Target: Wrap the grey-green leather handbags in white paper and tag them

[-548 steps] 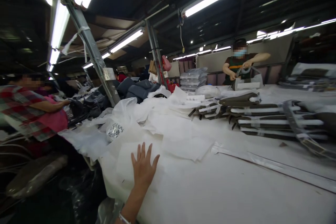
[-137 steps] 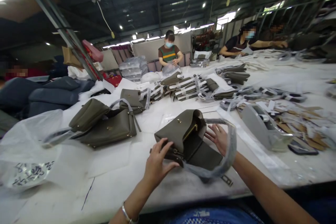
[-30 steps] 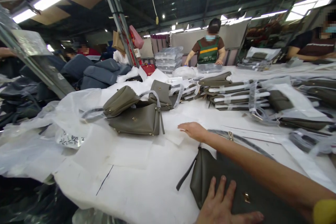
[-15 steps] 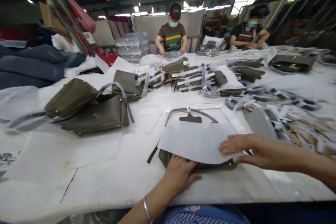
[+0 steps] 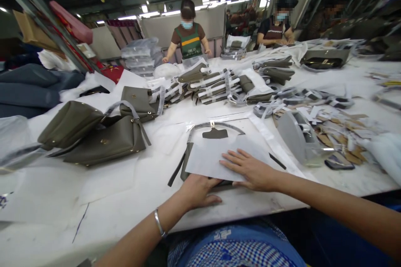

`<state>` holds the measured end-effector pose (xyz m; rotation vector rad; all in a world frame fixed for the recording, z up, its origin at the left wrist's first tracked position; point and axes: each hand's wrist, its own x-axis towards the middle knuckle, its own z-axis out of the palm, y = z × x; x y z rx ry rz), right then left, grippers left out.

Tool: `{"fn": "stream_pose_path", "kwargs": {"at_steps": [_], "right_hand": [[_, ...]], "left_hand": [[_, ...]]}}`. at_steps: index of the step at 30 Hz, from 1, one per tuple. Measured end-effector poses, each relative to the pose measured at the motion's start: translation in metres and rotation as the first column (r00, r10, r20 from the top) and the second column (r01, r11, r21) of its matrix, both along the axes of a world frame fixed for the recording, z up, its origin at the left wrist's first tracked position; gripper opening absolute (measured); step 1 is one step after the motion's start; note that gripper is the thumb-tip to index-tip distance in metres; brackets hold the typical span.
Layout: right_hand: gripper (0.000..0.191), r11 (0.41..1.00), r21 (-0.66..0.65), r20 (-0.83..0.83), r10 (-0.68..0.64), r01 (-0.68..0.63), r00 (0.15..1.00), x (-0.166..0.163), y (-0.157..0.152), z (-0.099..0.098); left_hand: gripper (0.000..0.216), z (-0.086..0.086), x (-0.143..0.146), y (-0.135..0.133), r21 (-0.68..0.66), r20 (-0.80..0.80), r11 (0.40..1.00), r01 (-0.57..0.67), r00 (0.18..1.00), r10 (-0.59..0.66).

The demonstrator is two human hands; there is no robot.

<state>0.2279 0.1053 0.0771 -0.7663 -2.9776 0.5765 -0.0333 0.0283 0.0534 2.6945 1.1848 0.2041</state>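
An olive-green handbag (image 5: 187,159) lies flat near the table's front edge, mostly covered by a white paper sheet (image 5: 209,157). Its wrapped strap (image 5: 216,125) arcs beyond the sheet. My right hand (image 5: 250,170) lies flat on the sheet with fingers spread. My left hand (image 5: 197,190) rests at the near edge of the bag and sheet, fingertips tucked under the paper, so its grip is hidden.
Several more olive bags (image 5: 103,144) lie to the left. Stacked wrapped bags (image 5: 216,83) fill the middle of the white table (image 5: 112,200). A grey tape dispenser (image 5: 296,137) and paper tags sit at the right. Two people work at the far side.
My right hand has slid left across the paper sheet toward its middle. The left hand stays at the bag's near edge. The view has shifted slightly.
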Motion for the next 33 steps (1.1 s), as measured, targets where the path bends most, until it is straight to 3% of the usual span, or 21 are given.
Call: {"fn": "stream_pose_path", "kwargs": {"at_steps": [2,4,6,9,15,27,30,33], "right_hand": [[0.057,0.991,-0.134,-0.045,-0.016,0.009,0.999,0.006,0.008,0.01],[0.051,0.967,-0.254,-0.113,-0.055,0.025,0.992,0.006,0.018,0.026],[0.051,0.96,-0.279,-0.17,-0.069,0.02,0.983,0.001,0.026,0.036],[0.052,0.987,-0.153,-0.127,0.024,-0.043,0.992,-0.009,0.029,0.031],[0.075,0.986,0.085,0.012,0.143,-0.143,0.99,-0.007,0.016,-0.007],[0.07,0.974,0.152,0.031,0.167,-0.17,0.985,0.0,0.014,-0.016],[0.068,0.974,0.146,0.027,0.17,-0.172,0.985,0.0,0.014,-0.017],[0.067,0.974,0.14,0.002,0.178,-0.176,0.984,0.0,0.017,-0.02]], "left_hand": [[0.078,-0.001,-0.001,-0.001,0.005,-0.016,1.0,-0.028,0.999,0.028],[0.075,-0.002,0.0,-0.002,0.039,-0.03,0.997,-0.065,0.997,0.066],[0.074,-0.003,0.001,-0.003,0.08,-0.037,0.994,-0.071,0.997,0.074],[0.075,-0.006,0.001,-0.005,0.08,-0.02,0.994,-0.078,0.997,0.08],[0.073,-0.018,0.0,-0.009,0.014,0.03,0.996,-0.083,0.996,0.083],[0.065,-0.024,0.001,-0.01,0.008,0.047,0.993,-0.114,0.992,0.113],[0.062,-0.016,0.003,-0.016,-0.039,0.019,0.989,-0.143,0.989,0.144],[0.057,0.01,0.011,-0.031,-0.029,-0.014,0.982,-0.184,0.983,0.184]]}}
